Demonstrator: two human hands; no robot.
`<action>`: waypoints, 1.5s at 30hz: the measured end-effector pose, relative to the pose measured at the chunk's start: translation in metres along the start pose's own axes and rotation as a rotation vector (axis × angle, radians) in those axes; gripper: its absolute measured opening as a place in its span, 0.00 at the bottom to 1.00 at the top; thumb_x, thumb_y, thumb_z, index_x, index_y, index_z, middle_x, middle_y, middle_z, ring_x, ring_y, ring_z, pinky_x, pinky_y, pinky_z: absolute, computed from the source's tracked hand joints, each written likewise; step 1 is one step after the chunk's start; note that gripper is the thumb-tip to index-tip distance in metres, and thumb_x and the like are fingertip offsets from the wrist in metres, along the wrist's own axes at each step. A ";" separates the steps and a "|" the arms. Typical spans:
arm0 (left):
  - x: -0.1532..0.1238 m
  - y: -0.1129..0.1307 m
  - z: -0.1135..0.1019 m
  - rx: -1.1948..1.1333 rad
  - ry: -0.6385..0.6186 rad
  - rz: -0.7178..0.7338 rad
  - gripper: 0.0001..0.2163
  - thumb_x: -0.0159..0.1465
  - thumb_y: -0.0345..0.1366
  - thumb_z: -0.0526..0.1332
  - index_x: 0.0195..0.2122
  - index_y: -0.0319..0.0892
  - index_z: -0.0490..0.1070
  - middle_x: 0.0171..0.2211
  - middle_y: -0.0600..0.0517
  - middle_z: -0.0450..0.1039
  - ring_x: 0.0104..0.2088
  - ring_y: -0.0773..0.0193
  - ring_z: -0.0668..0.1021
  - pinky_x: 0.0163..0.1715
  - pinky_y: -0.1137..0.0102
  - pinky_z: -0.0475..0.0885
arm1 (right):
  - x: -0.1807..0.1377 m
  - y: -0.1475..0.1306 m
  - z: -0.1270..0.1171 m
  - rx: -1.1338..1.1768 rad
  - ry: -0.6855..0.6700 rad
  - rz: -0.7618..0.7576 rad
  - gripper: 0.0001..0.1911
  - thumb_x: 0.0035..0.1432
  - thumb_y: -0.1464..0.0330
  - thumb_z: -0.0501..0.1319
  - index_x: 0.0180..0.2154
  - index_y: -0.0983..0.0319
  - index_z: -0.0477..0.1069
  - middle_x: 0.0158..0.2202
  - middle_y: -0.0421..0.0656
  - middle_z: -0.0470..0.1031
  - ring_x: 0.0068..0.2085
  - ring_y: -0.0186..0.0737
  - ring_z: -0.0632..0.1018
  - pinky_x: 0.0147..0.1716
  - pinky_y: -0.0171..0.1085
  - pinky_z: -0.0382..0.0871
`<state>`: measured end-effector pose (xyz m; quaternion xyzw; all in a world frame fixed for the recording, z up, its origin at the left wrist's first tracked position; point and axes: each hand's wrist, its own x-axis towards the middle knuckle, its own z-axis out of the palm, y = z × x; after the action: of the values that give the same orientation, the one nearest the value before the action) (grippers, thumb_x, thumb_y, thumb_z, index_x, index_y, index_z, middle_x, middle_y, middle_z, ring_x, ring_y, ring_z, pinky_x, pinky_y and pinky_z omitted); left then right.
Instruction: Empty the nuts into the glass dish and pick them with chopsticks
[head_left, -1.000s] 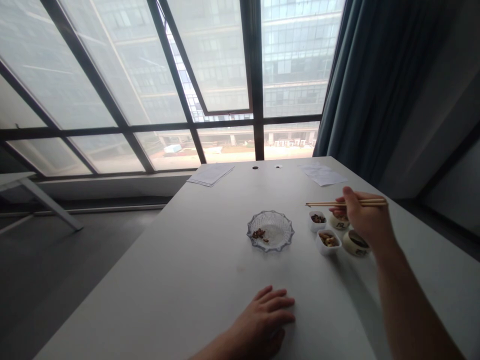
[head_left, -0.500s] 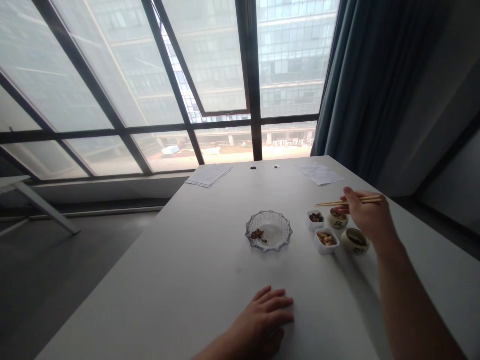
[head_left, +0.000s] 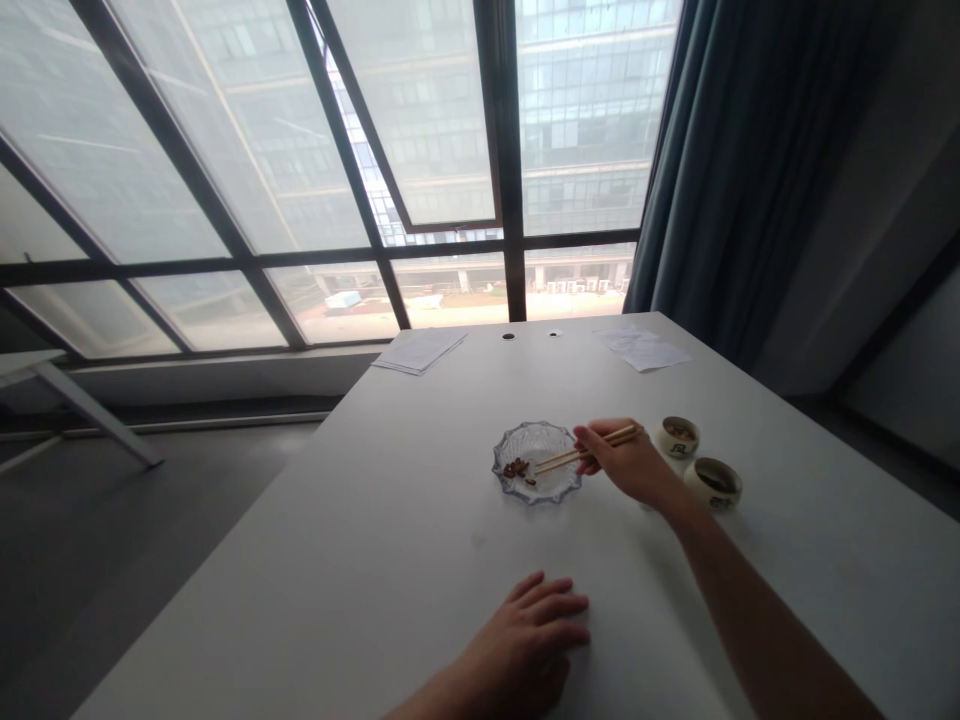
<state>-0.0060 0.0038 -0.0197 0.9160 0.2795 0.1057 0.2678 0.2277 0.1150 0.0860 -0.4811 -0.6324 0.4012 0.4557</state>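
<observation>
My right hand (head_left: 634,466) grips a pair of wooden chopsticks (head_left: 581,454) whose tips reach into a clear glass dish (head_left: 553,485) at mid-table. Some brown food bits (head_left: 516,467) lie in the dish's left part, just by the chopstick tips. My left hand (head_left: 525,640) rests flat on the white table (head_left: 360,560) near me, fingers slightly spread, holding nothing. Two round cream cups (head_left: 679,437) (head_left: 715,483) stand right of my right hand. The two small white tubs seen earlier are hidden behind my right hand.
Paper sheets lie at the far edge of the table, one stack (head_left: 420,350) at left and one sheet (head_left: 645,350) at right. Two small round holes (head_left: 509,336) sit between them. A dark curtain (head_left: 742,170) hangs at right; windows fill the back.
My right hand has swung left from above the cups and tubs to the glass dish, lowering the chopstick tips into it. My left hand has stayed still.
</observation>
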 end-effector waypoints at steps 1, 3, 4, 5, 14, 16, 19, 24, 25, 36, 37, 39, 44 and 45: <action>0.000 0.000 0.000 0.001 -0.001 0.000 0.19 0.62 0.32 0.59 0.54 0.54 0.69 0.64 0.56 0.67 0.68 0.58 0.64 0.70 0.55 0.49 | 0.000 0.002 0.005 -0.015 -0.026 0.001 0.25 0.60 0.47 0.62 0.29 0.63 0.76 0.23 0.45 0.80 0.26 0.45 0.83 0.26 0.36 0.77; 0.000 -0.001 0.001 -0.002 -0.002 0.002 0.19 0.63 0.32 0.59 0.54 0.54 0.68 0.64 0.56 0.67 0.68 0.58 0.64 0.70 0.55 0.49 | 0.000 0.006 0.014 -0.054 -0.064 -0.012 0.25 0.62 0.48 0.60 0.27 0.62 0.74 0.22 0.44 0.79 0.25 0.43 0.83 0.26 0.35 0.76; 0.000 -0.001 0.001 -0.004 -0.003 0.004 0.18 0.63 0.33 0.59 0.55 0.54 0.68 0.64 0.56 0.67 0.68 0.58 0.64 0.70 0.55 0.50 | 0.000 0.008 0.017 -0.077 -0.075 -0.026 0.24 0.63 0.49 0.60 0.26 0.62 0.73 0.22 0.43 0.79 0.25 0.43 0.82 0.25 0.34 0.74; 0.000 -0.001 0.001 -0.005 -0.003 0.005 0.18 0.63 0.33 0.59 0.55 0.54 0.68 0.64 0.56 0.67 0.68 0.58 0.64 0.70 0.55 0.50 | 0.000 0.010 0.020 -0.097 -0.080 -0.042 0.24 0.63 0.50 0.59 0.26 0.62 0.72 0.21 0.43 0.78 0.25 0.43 0.82 0.24 0.34 0.73; -0.001 -0.001 0.000 -0.014 0.001 0.019 0.18 0.64 0.33 0.58 0.55 0.53 0.68 0.65 0.55 0.66 0.68 0.57 0.63 0.70 0.53 0.50 | 0.001 0.020 0.029 -0.174 -0.007 -0.104 0.26 0.66 0.50 0.55 0.24 0.62 0.70 0.17 0.40 0.74 0.20 0.40 0.77 0.21 0.33 0.65; -0.001 -0.001 0.000 -0.011 0.004 0.021 0.18 0.64 0.33 0.58 0.55 0.54 0.68 0.65 0.55 0.67 0.68 0.57 0.64 0.70 0.53 0.50 | 0.001 0.020 0.032 -0.184 0.022 -0.110 0.27 0.67 0.50 0.54 0.24 0.61 0.70 0.16 0.40 0.73 0.19 0.39 0.76 0.20 0.33 0.64; -0.001 -0.001 0.000 -0.006 0.012 0.026 0.18 0.64 0.33 0.58 0.55 0.54 0.68 0.64 0.55 0.67 0.68 0.58 0.64 0.70 0.54 0.50 | 0.001 0.016 0.033 -0.189 0.044 -0.115 0.27 0.67 0.50 0.54 0.23 0.61 0.70 0.16 0.40 0.72 0.18 0.38 0.75 0.20 0.33 0.64; -0.002 -0.001 0.000 0.000 0.014 0.018 0.18 0.64 0.33 0.59 0.55 0.55 0.68 0.64 0.55 0.67 0.67 0.57 0.64 0.70 0.55 0.51 | -0.006 -0.008 0.003 -0.212 0.164 -0.128 0.28 0.66 0.47 0.55 0.26 0.62 0.74 0.17 0.42 0.75 0.19 0.38 0.76 0.20 0.33 0.68; -0.002 0.000 -0.001 0.000 0.012 0.016 0.18 0.64 0.33 0.59 0.55 0.55 0.68 0.64 0.55 0.67 0.67 0.57 0.64 0.70 0.55 0.51 | -0.008 -0.014 -0.008 -0.213 0.220 -0.119 0.28 0.65 0.47 0.56 0.27 0.62 0.75 0.18 0.43 0.76 0.19 0.38 0.77 0.19 0.33 0.68; 0.000 0.005 -0.003 0.006 0.006 -0.024 0.21 0.60 0.29 0.59 0.54 0.54 0.69 0.64 0.56 0.68 0.67 0.59 0.65 0.70 0.56 0.51 | -0.018 -0.018 -0.101 -0.308 0.769 -0.064 0.23 0.63 0.50 0.60 0.27 0.61 0.75 0.17 0.44 0.76 0.17 0.42 0.79 0.17 0.35 0.75; 0.000 0.005 -0.003 0.005 0.005 -0.023 0.21 0.61 0.30 0.59 0.54 0.54 0.69 0.64 0.56 0.68 0.67 0.59 0.65 0.70 0.56 0.51 | -0.016 -0.014 -0.102 -0.317 0.748 -0.053 0.23 0.63 0.50 0.60 0.27 0.62 0.75 0.17 0.44 0.76 0.18 0.43 0.80 0.17 0.36 0.75; 0.001 0.005 -0.003 0.003 0.003 -0.020 0.20 0.61 0.30 0.59 0.54 0.54 0.69 0.64 0.56 0.68 0.67 0.60 0.65 0.70 0.56 0.51 | -0.010 -0.005 -0.100 -0.344 0.693 -0.034 0.24 0.62 0.49 0.61 0.27 0.62 0.76 0.18 0.45 0.77 0.19 0.45 0.81 0.19 0.37 0.76; 0.000 0.003 -0.002 0.009 0.006 -0.018 0.22 0.59 0.28 0.60 0.54 0.54 0.69 0.64 0.57 0.67 0.67 0.60 0.65 0.70 0.57 0.51 | 0.001 0.010 -0.094 -0.385 0.618 -0.029 0.22 0.60 0.49 0.63 0.27 0.61 0.77 0.21 0.48 0.80 0.24 0.50 0.83 0.23 0.39 0.79; 0.000 0.002 -0.001 0.007 0.006 -0.012 0.21 0.60 0.29 0.60 0.54 0.54 0.69 0.64 0.57 0.67 0.67 0.60 0.64 0.70 0.57 0.51 | 0.001 0.011 -0.094 -0.376 0.619 -0.033 0.22 0.60 0.49 0.63 0.27 0.61 0.77 0.21 0.48 0.80 0.24 0.50 0.83 0.24 0.40 0.79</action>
<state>-0.0054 0.0026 -0.0176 0.9149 0.2863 0.1055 0.2642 0.3206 0.1251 0.1008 -0.6449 -0.5350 0.1057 0.5354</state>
